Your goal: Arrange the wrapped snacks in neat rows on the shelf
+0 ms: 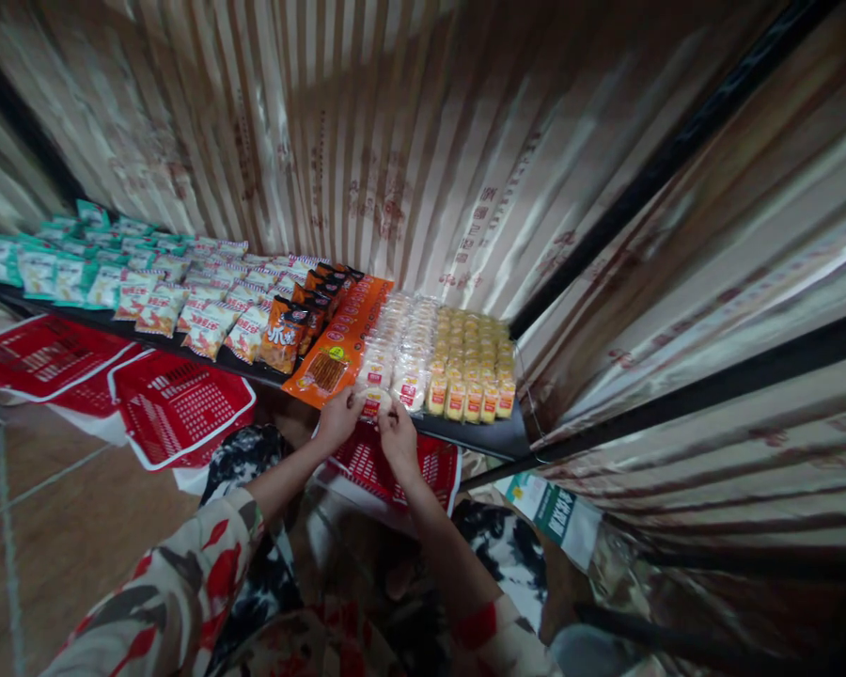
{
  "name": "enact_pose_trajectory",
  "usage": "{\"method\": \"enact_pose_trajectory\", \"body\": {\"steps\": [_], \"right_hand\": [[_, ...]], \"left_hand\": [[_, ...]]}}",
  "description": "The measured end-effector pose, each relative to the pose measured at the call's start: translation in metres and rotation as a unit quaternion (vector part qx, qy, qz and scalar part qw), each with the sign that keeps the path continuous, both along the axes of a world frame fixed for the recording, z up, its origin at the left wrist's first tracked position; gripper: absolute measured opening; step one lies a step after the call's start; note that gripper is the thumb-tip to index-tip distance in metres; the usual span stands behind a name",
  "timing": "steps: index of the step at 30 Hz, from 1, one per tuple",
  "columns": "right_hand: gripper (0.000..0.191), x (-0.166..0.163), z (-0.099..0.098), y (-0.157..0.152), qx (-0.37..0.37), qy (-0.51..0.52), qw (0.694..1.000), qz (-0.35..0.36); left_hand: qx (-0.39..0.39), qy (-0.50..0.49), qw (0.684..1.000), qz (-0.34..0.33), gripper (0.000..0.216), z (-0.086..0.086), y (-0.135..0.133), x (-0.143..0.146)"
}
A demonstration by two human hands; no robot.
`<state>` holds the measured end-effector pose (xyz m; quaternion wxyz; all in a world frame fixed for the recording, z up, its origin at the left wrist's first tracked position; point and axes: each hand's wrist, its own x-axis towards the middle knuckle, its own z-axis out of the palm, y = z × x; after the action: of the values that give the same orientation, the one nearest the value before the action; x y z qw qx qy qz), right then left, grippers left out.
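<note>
My left hand (339, 419) and my right hand (398, 438) pinch the two sides of a small clear-wrapped snack pack (373, 402) with a red label. It is at the front end of a row of white wrapped packs (410, 367) on a dark shelf (476, 434). Whether the pack rests on the shelf or is lifted, I cannot tell. Right of these packs stand rows of yellow wrapped packs (471, 399). Just left of my hands lies a flat orange snack bag (333, 362), reaching over the shelf's front edge.
Orange pouches (282, 337), white snack bags (211, 327) and green-white bags (74, 277) fill the shelf leftward. Red baskets stand below, one (187, 404) to the left and one (433, 468) under my hands. A striped curtain (395, 141) hangs behind. A black pole (649, 160) slants at right.
</note>
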<state>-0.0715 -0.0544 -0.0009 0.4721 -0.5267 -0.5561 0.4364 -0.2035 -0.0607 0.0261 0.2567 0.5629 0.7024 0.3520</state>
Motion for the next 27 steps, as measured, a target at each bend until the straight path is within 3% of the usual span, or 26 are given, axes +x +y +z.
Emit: {"method": "enact_pose_trajectory", "body": {"steps": [7,17,27], "right_hand": [[0.05,-0.011,-0.005,0.017,0.057,-0.009,0.998,-0.026],[0.047,-0.006,-0.014,0.029,0.097,-0.081,0.992,-0.03],[0.049,-0.006,-0.012,0.026,0.135,-0.143,0.98,-0.036]], "left_hand": [[0.03,0.027,0.999,0.021,0.015,0.0,0.023,-0.003],[0.091,-0.004,0.995,0.045,0.037,-0.022,0.035,0.008],[0.15,0.054,0.984,0.084,0.054,-0.042,0.037,0.018]]}}
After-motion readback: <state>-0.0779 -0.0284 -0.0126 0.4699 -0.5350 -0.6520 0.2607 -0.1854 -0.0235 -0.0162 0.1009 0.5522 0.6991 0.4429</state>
